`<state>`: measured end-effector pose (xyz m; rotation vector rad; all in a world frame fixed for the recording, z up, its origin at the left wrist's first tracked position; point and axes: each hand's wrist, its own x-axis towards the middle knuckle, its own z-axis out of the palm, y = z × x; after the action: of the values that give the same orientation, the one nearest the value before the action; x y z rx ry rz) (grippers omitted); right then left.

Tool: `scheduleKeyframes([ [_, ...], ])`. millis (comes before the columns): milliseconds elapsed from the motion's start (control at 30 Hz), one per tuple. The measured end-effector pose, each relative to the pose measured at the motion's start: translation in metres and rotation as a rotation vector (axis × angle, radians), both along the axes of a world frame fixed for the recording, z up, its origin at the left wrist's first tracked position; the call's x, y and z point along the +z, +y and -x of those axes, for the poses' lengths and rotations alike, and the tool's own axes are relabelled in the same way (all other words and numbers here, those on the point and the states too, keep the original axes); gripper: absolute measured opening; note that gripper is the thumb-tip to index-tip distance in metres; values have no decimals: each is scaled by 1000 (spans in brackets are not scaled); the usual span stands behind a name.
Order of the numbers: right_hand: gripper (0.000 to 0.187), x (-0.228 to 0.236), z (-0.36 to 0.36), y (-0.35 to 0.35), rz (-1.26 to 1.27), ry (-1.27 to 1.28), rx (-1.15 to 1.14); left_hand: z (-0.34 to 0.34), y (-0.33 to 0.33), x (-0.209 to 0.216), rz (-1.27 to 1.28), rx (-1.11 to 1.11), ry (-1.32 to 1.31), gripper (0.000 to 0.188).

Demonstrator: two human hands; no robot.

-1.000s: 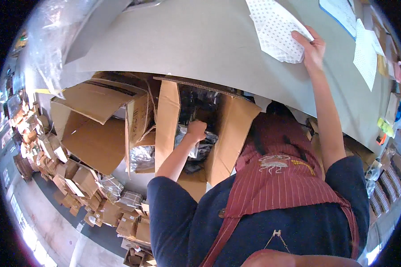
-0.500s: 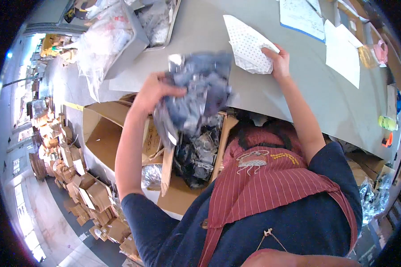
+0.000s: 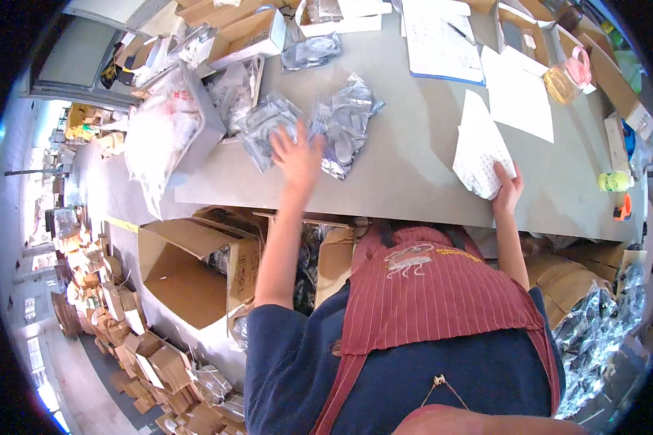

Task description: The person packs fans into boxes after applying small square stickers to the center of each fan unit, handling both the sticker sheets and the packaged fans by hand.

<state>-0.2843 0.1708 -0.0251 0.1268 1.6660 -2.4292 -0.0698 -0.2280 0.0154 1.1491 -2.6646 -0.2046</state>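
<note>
Fingers spread, my left hand (image 3: pixel 297 159) is over the grey tabletop (image 3: pixel 406 170), at a clear bag of dark parts (image 3: pixel 261 130); whether it touches the bag I cannot tell. Just right of that hand lies a heap of shiny clear bags (image 3: pixel 348 119) with dark grey contents. Another such bag (image 3: pixel 312 52) rests farther back. My right hand (image 3: pixel 508 190) grips a folded white sheet (image 3: pixel 480 148) with rows of small printed marks, by its lower right edge, above the right part of the table.
A clipboard (image 3: pixel 442 51) with papers and a pen, a loose sheet (image 3: pixel 519 101) and a bottle with a pink lid (image 3: pixel 577 69) are at the far right. A grey bin (image 3: pixel 207 134) with plastic bags stands left. Open cardboard boxes (image 3: pixel 189 290) sit below the table edge.
The dark bags that my left hand held above the box now lie on the table, and that hand has opened. My right hand has moved right and nearer with the sheet.
</note>
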Motion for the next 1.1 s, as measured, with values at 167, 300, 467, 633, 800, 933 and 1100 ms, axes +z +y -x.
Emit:
scheduleKeyframes([
  [167,36,-1,-7,-2,-16,28,22,17,101,-33,27,-290,-142,66],
  [300,33,0,-3,-7,-63,43,68,20,139,-23,-133,-847,-69,61],
  [467,33,5,2,-8,8,-32,20,66,91,-13,-18,-619,14,59],
  [633,35,5,3,-15,-34,-12,28,95,46,-40,102,-155,84,60],
  [800,37,-5,20,-1,39,-53,3,120,85,-34,-25,-951,75,58],
  [933,37,0,23,1,66,-86,-6,164,60,-20,-174,-1165,98,44],
  [1100,36,8,16,-4,47,-84,-28,213,-63,4,-7,-270,6,76],
])
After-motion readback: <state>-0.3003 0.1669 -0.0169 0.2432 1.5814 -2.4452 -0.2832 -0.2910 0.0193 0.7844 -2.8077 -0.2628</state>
